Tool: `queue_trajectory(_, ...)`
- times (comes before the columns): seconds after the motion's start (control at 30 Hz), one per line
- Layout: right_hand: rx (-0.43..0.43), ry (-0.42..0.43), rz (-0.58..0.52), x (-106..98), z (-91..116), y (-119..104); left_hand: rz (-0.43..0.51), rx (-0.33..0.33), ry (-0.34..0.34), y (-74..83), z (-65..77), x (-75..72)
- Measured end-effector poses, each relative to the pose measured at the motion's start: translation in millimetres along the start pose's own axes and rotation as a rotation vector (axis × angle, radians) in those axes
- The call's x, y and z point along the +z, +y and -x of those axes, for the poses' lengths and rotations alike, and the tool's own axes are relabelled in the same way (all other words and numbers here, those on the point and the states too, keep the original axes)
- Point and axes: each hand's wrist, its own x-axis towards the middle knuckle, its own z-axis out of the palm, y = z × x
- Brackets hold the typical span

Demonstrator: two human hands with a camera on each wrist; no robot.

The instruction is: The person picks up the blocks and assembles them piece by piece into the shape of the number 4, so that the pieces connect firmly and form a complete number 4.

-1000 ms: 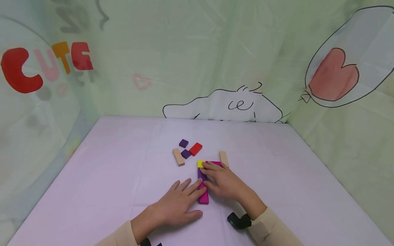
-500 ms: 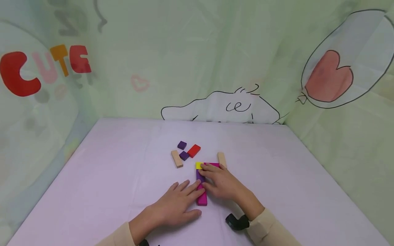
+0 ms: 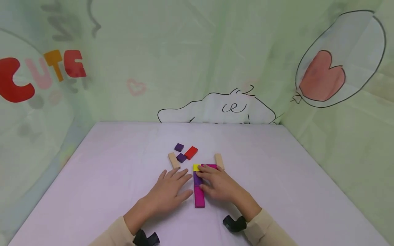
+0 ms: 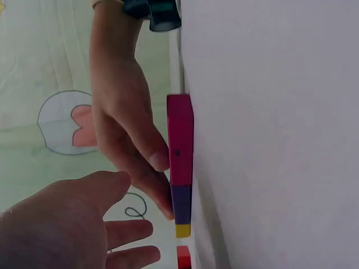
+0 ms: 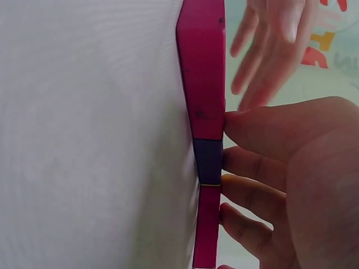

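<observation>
An L-shaped row of coloured wooden blocks lies on the table. Its near arm has a magenta block (image 3: 199, 199) and a purple block (image 3: 197, 178). At the corner sits a yellow block (image 3: 195, 167), with a second magenta block (image 3: 210, 165) running right from it. My right hand (image 3: 222, 184) rests along the inside of the L, its thumb and fingertips touching the tops and edges of the blocks, as the right wrist view (image 5: 208, 159) also has it. My left hand (image 3: 164, 193) is spread just left of the row, apart from it, fingers near a plain wooden block (image 3: 173, 159).
Behind the left hand lie two small purple blocks, one farther back (image 3: 179, 147) and one nearer (image 3: 181, 157), beside a red block (image 3: 191, 152). Another plain wooden block (image 3: 219, 160) stands off the far magenta block's right end. Printed cloth walls (image 3: 138, 61) enclose the table.
My left hand has lifted off the near magenta block and moved left and forward, its fingertips now overlapping the left plain block in view. The right hand stays on the row; the head view shifts slightly.
</observation>
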Motion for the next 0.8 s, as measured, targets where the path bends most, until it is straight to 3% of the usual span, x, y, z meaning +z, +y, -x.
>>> queue_trajectory(0.13, -0.008, -0.01, -0.003, 1.4, -0.7, 1.4, -0.016, -0.035, 0.048, -8.6, -11.8, -1.5)
queue_trajectory(0.4, -0.01, 0.002, 0.013, -0.3, -0.6, 0.0, -0.089, -0.071, 0.058, -20.9, -34.3, 2.0)
queue_trajectory(0.6, -0.007, -0.004, -0.002, -0.4, 0.5, -1.9, -0.073, -0.078, 0.085, -26.0, -49.3, 3.9)
queue_trajectory(0.8, -0.018, 0.02, -0.019, -0.8, 2.7, -2.7, -0.056, -0.076, 0.169, -32.7, -69.9, 5.0)
